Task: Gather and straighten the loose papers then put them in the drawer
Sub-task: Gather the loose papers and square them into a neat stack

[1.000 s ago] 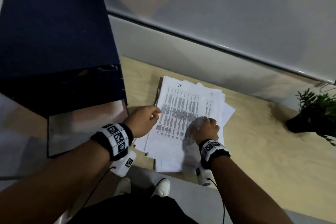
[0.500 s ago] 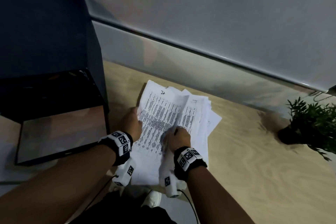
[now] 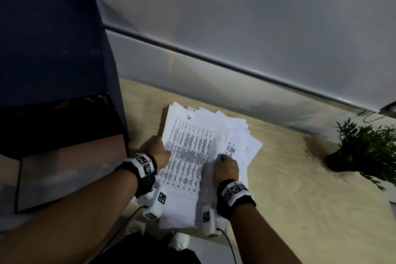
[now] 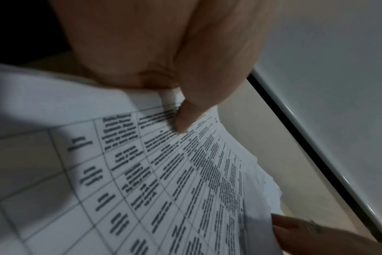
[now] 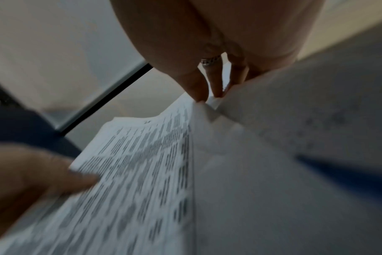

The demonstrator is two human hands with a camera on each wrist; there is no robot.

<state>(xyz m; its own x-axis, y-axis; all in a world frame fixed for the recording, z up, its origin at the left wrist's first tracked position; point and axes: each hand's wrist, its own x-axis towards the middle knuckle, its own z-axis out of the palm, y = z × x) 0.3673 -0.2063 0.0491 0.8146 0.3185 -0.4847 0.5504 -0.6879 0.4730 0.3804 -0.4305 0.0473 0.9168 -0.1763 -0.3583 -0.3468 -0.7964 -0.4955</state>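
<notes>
Loosely fanned papers (image 3: pixel 188 156) — both hands pinching

loose papers (image 3: pixel 192 156), fanned white printed stack

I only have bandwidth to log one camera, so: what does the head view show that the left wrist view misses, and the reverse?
Only the head view shows the dark blue drawer unit with its open drawer, the potted plant, the wooden desk and the fanned-out stack edges. Only the left wrist view shows the left thumb pressing the top sheet and a ring on a right finger. Both show the printed papers gripped by the left hand and the right hand.
</notes>
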